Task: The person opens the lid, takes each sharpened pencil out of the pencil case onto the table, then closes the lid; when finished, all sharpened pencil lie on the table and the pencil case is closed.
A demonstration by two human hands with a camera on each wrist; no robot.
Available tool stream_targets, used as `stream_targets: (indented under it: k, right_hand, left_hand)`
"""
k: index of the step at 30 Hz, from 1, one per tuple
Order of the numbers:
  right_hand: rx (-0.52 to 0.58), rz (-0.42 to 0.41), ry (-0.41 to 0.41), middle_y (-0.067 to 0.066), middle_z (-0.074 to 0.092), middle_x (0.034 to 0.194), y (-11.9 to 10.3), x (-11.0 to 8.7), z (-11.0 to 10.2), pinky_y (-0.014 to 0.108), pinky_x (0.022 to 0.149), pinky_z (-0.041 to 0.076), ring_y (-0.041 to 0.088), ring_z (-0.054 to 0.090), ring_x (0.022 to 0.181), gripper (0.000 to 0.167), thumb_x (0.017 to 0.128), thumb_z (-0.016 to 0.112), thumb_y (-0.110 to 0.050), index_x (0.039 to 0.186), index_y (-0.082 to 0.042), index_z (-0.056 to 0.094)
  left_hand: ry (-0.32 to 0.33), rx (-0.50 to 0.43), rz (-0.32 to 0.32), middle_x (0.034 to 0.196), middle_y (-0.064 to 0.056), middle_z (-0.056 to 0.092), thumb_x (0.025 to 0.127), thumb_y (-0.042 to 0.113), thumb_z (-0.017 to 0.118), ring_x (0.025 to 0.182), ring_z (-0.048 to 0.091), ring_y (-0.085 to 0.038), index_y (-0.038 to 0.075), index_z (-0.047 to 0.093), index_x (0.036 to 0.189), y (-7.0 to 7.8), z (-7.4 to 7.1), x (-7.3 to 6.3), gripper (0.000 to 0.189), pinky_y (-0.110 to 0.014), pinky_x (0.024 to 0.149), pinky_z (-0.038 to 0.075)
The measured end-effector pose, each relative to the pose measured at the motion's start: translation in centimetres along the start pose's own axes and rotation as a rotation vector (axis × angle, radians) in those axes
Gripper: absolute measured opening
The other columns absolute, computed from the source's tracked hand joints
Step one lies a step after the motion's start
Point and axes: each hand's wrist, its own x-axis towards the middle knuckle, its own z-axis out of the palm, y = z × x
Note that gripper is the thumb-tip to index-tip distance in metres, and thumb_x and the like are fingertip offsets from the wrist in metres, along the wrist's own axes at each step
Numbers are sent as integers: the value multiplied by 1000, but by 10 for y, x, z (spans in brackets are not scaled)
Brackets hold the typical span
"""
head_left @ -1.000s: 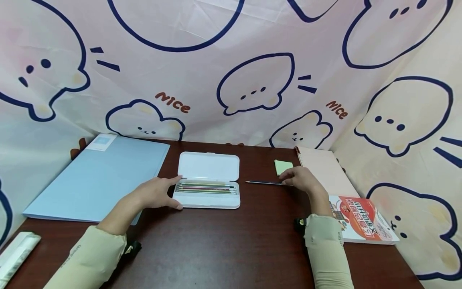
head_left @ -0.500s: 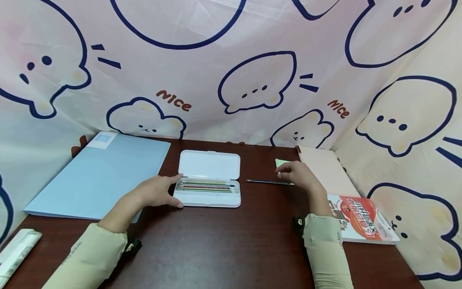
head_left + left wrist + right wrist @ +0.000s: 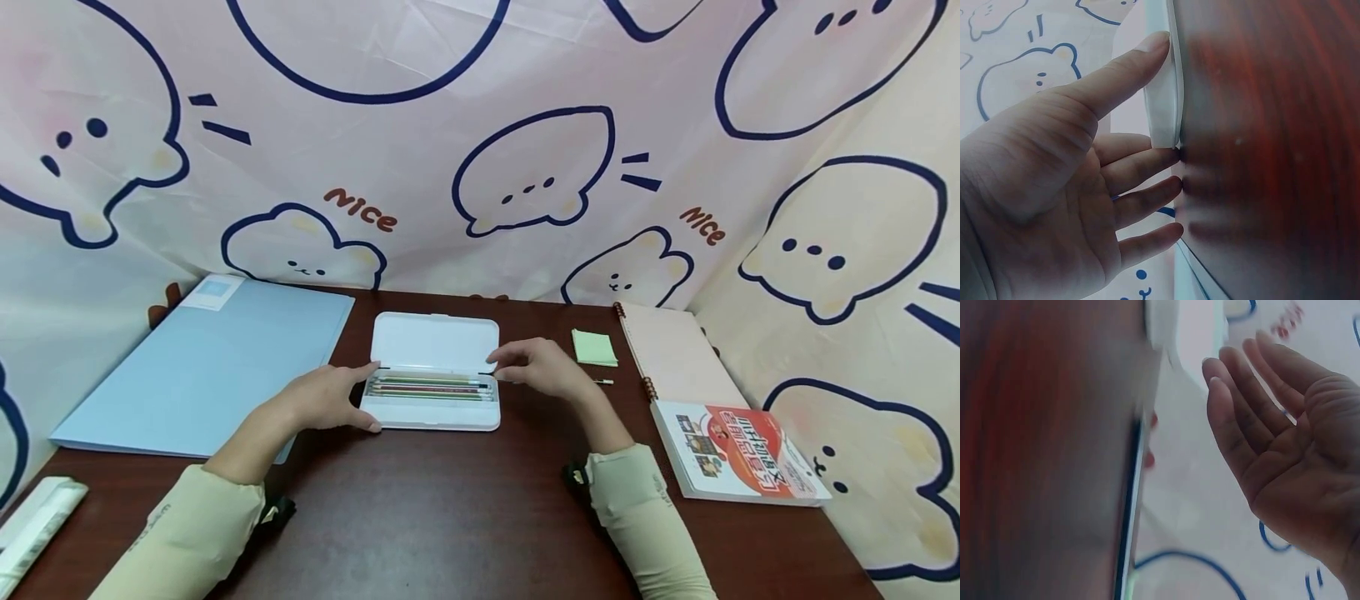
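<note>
A white pencil case (image 3: 431,415) lies with its lid (image 3: 435,342) folded back, several pencils (image 3: 431,388) in its tray. My left hand (image 3: 322,398) is at its left end, thumb at the front corner and a forefinger near the hinge. In the left wrist view those fingers look fairly straight against the case (image 3: 1163,119). My right hand (image 3: 543,367) hovers at the case's right end, fingers loosely bent and holding nothing. Beneath that hand lies a dark pencil (image 3: 1127,512), mostly hidden in the head view except for its end (image 3: 603,382).
Green sticky notes (image 3: 595,347) lie behind the pencil. At right are a spiral notebook (image 3: 678,350) and a book (image 3: 738,454) overlapping it. A blue folder (image 3: 225,367) is at left, with a white-and-green packet (image 3: 37,525) near the left edge. A patterned cloth wall (image 3: 420,167) encloses the table.
My right hand has let go of the dark pencil on the table, lifted, and moved left to the case's right end. The left hand stays at the case.
</note>
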Motion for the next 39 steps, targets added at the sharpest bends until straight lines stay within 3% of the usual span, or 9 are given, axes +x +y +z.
stream_targets:
  k: [4, 12, 21, 30, 39]
  right_hand:
    - [-9, -10, -55, -6, 76, 106, -14, 10, 18, 30, 77, 54, 11, 65, 92, 22, 96, 71, -20, 117, -21, 76]
    - [-160, -20, -104, -4, 76, 111, -29, 19, 32, 31, 83, 51, 12, 61, 94, 20, 95, 71, -18, 114, -20, 78]
    - [-295, -27, -185, -7, 69, 86, -37, 25, 41, 27, 72, 47, 10, 56, 79, 16, 96, 69, -13, 108, -20, 78]
    - [-369, -54, -180, -9, 69, 88, -41, 29, 43, 26, 75, 49, 8, 58, 80, 10, 96, 69, -15, 100, -21, 76]
    - [-309, -121, -110, -8, 72, 94, -34, 15, 25, 28, 76, 51, 8, 59, 82, 11, 97, 68, -13, 99, -19, 77]
  left_hand:
    - [-1, 2, -1, 141, -24, 60, 75, 54, 85, 122, 60, -39, 5, 42, 154, 0, 0, 0, 103, -59, 97, 50]
    - [-6, 9, 1, 139, -24, 61, 74, 55, 85, 116, 62, -36, 6, 42, 154, 1, 0, 2, 103, -57, 94, 51]
    - [-23, 1, -29, 141, -23, 60, 73, 56, 85, 121, 60, -38, 9, 41, 155, 1, 2, 4, 104, -59, 96, 50]
    - [-5, 4, -43, 140, -25, 60, 72, 57, 86, 117, 61, -38, 7, 41, 155, -2, 2, 0, 107, -59, 94, 51]
    - [5, 9, -16, 138, -24, 62, 71, 57, 86, 117, 62, -37, 6, 43, 154, 1, 2, -2, 106, -59, 93, 52]
